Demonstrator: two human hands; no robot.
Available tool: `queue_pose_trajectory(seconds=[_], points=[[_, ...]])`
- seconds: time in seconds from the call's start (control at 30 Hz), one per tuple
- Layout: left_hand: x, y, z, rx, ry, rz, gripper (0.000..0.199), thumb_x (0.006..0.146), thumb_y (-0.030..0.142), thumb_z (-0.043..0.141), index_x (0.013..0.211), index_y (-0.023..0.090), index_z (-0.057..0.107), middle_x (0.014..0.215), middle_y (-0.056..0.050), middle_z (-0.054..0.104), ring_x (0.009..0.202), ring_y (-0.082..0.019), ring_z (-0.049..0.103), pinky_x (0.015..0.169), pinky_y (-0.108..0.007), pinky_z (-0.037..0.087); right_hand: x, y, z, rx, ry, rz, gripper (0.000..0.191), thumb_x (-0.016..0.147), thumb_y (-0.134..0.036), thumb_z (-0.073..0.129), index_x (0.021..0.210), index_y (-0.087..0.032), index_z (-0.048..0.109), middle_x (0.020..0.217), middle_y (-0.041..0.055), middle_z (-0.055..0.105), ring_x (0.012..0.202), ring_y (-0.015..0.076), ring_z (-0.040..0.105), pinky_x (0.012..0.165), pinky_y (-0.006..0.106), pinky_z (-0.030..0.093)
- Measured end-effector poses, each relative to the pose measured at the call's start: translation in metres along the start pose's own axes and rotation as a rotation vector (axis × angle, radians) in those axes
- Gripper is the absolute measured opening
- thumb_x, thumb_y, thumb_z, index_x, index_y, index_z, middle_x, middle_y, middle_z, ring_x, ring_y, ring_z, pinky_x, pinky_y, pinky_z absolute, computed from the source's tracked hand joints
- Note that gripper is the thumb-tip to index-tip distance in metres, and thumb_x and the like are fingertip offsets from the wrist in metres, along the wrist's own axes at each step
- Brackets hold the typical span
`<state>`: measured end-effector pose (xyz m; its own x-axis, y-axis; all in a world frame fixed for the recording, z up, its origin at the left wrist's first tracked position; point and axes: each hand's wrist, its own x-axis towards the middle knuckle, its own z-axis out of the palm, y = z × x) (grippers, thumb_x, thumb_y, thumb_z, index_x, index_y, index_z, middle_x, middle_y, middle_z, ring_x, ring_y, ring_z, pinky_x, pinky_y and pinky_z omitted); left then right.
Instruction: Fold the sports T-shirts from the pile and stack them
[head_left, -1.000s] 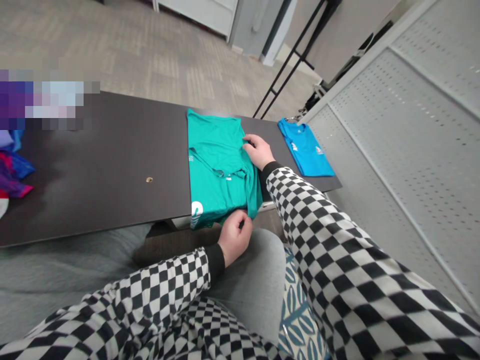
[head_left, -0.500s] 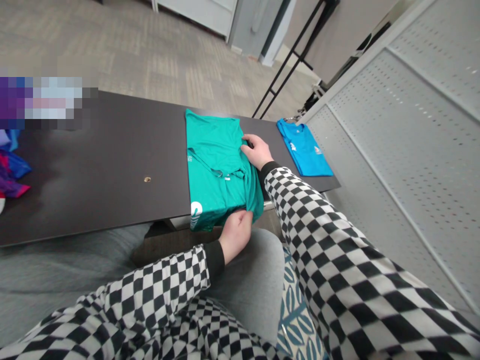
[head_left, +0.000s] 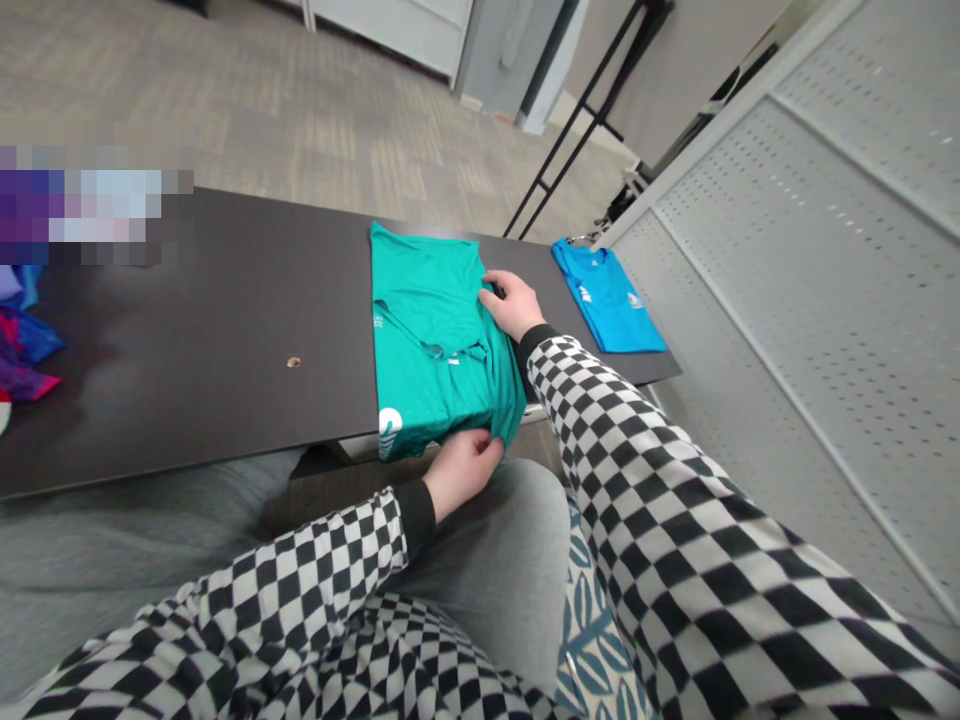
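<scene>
A green shirt [head_left: 427,290] with white print lies partly folded on the dark table [head_left: 225,330], its near edge hanging over the table's front. My left hand [head_left: 465,465] is closed on the shirt's lower right edge, below the table edge. Up at the shirt's right side, my right hand [head_left: 514,303] pinches the fabric between thumb and fingers. To the right of that hand rests a folded blue shirt [head_left: 615,305] with small prints.
Purple, blue and red clothes [head_left: 26,335] lie at the table's left end. A grey perforated panel [head_left: 787,300] stands close on the right. Behind the table is a black metal frame [head_left: 547,185].
My left hand has shifted slightly left and down with the shirt's edge, and the fabric between my hands looks flatter. My right hand has barely moved.
</scene>
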<state>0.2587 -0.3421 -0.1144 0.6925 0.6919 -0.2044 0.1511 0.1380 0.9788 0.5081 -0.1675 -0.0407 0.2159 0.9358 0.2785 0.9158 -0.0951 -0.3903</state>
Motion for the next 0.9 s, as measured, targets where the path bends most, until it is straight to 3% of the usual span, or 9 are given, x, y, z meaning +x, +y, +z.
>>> queue_pose_trajectory(seconds=[0.13,0.23,0.3,0.33,0.4,0.5,0.57,0.63,0.9], points=[[-0.009,0.002,-0.021,0.292,-0.144,-0.007,0.034,0.08,0.034,0.084,0.058,0.025,0.06,0.056,0.0,0.057,0.055,-0.018,0.049,0.059,-0.032,0.034,0.001,0.003,0.002,0.0,0.01,-0.007,0.047,0.095,-0.048,0.065,0.134,-0.027,0.081,0.146,0.0068,0.078,0.138,0.0357,0.071,0.128,0.058,0.051],[-0.021,0.043,-0.049,0.486,-0.418,0.084,0.033,0.069,0.03,0.095,0.054,0.027,0.065,0.052,0.0,0.056,0.049,-0.018,0.047,0.058,-0.034,0.037,0.0,0.003,0.003,0.012,0.014,-0.009,0.046,0.097,-0.046,0.064,0.135,-0.027,0.081,0.146,0.0075,0.078,0.137,0.0345,0.072,0.128,0.057,0.051],[-0.021,0.084,-0.071,0.424,-0.515,0.231,0.023,0.083,0.04,0.089,0.067,0.028,0.077,0.06,-0.001,0.066,0.051,-0.018,0.054,0.059,-0.033,0.04,0.0,0.002,0.003,0.024,0.009,-0.011,0.045,0.098,-0.043,0.062,0.136,-0.027,0.081,0.147,0.0078,0.078,0.141,0.0341,0.07,0.13,0.058,0.048],[-0.017,0.103,-0.083,0.39,-0.452,0.316,0.022,0.092,0.043,0.083,0.076,0.028,0.082,0.066,-0.001,0.071,0.054,-0.018,0.058,0.061,-0.032,0.042,0.0,0.001,0.002,0.027,0.005,-0.008,0.045,0.098,-0.041,0.061,0.136,-0.027,0.081,0.15,0.0078,0.076,0.146,0.0347,0.067,0.133,0.062,0.043],[-0.001,0.132,-0.106,0.482,-0.201,0.457,0.022,0.103,0.041,0.072,0.09,0.027,0.084,0.077,-0.003,0.074,0.066,-0.02,0.065,0.071,-0.032,0.046,0.001,0.0,0.002,0.036,-0.004,0.008,0.046,0.099,-0.038,0.06,0.138,-0.028,0.08,0.159,0.0076,0.071,0.16,0.037,0.054,0.137,0.072,0.03],[0.031,0.143,-0.136,0.883,0.084,0.528,0.017,0.103,0.037,0.074,0.11,0.024,0.082,0.104,-0.009,0.077,0.1,-0.03,0.071,0.096,-0.041,0.051,0.004,0.0,0.004,0.076,-0.031,0.041,0.046,0.1,-0.034,0.057,0.14,-0.03,0.08,0.168,0.0062,0.063,0.17,0.0377,0.04,0.137,0.081,0.016],[0.047,0.137,-0.149,1.086,0.119,0.494,0.019,0.103,0.036,0.074,0.114,0.022,0.081,0.115,-0.012,0.075,0.113,-0.034,0.068,0.105,-0.046,0.049,0.007,0.002,0.006,0.103,-0.064,0.061,0.047,0.099,-0.03,0.057,0.139,-0.031,0.081,0.168,0.0055,0.064,0.169,0.0364,0.043,0.138,0.079,0.015],[0.054,0.132,-0.156,1.169,0.104,0.46,0.018,0.107,0.033,0.067,0.112,0.023,0.081,0.115,-0.012,0.075,0.115,-0.034,0.068,0.105,-0.046,0.049,0.01,0.004,0.007,0.111,-0.086,0.077,0.048,0.097,-0.028,0.058,0.139,-0.032,0.082,0.167,0.0045,0.064,0.167,0.0356,0.047,0.139,0.077,0.016],[0.036,0.151,-0.177,1.3,0.137,0.456,0.025,0.108,0.029,0.057,0.109,0.025,0.082,0.117,-0.012,0.079,0.112,-0.035,0.069,0.095,-0.048,0.05,0.013,0.005,0.005,0.075,-0.124,0.095,0.048,0.104,-0.028,0.054,0.145,-0.032,0.079,0.169,0.0032,0.063,0.167,0.0314,0.047,0.141,0.072,0.015]])
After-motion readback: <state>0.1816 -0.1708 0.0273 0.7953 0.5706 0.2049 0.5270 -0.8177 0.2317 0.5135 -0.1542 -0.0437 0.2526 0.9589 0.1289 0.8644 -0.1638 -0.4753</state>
